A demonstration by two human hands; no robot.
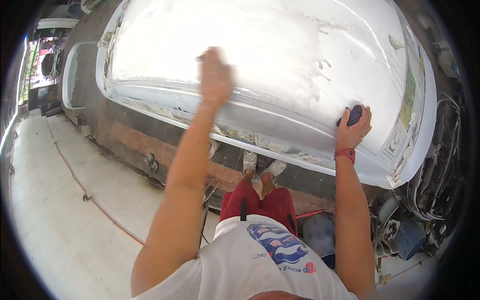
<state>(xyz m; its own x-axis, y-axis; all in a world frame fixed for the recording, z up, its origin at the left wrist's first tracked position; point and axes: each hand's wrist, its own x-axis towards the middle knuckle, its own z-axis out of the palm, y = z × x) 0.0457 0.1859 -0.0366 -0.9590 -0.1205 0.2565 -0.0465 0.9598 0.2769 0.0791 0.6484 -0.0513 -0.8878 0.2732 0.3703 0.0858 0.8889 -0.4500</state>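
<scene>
A large, glossy white vehicle panel [280,55] spreads out in front of me, wet, with streaks and drips on its surface. My left hand [216,80] is over the panel's near left part, smeared by motion. Something dark shows at its edges, but I cannot make out what it is. Near the panel's right front corner, my right hand [356,127] is closed round a bunched dark cloth [354,115] against the white surface. A red watch [345,154] is on my right wrist.
Paper and tape masking [409,107] runs along the panel's right edge. Car parts [430,165] and a blue container [410,237] are crowded at right. A hose [70,172] crosses the pale floor at left. A white frame [70,75] stands at far left.
</scene>
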